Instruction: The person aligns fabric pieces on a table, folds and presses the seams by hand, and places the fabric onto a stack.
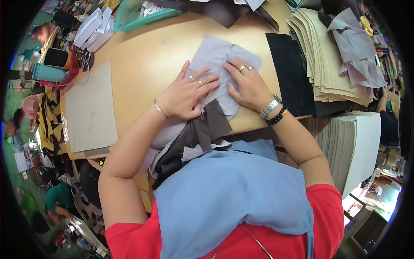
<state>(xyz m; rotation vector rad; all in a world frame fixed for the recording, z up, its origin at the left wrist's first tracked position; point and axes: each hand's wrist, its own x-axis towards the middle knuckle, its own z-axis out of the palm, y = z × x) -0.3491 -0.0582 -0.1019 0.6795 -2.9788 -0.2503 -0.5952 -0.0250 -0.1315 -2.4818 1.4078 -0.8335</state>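
A piece of light grey-lilac fabric (215, 48) lies on the wooden table in front of me, with a wrinkled seam or fold running down from its upper part. My left hand (186, 93) rests on its left side, palm down and fingers stretched. Near that fold, the bent fingertips of my right hand (250, 86) touch the fabric, the thumb apart from them. Dark grey cloth (211, 123) joins or overlaps the lower part of the fabric; which one, I cannot tell. It hangs over the table edge towards my lap, together with more lilac cloth.
A pale board (91, 110) lies on the table (146, 56) at left, a black sheet (291, 69) at right. Stacked cream textured sheets (321, 64) bear grey scraps (355, 47). A teal tray (148, 20) stands at the back; a thick white stack (345, 146) is at right.
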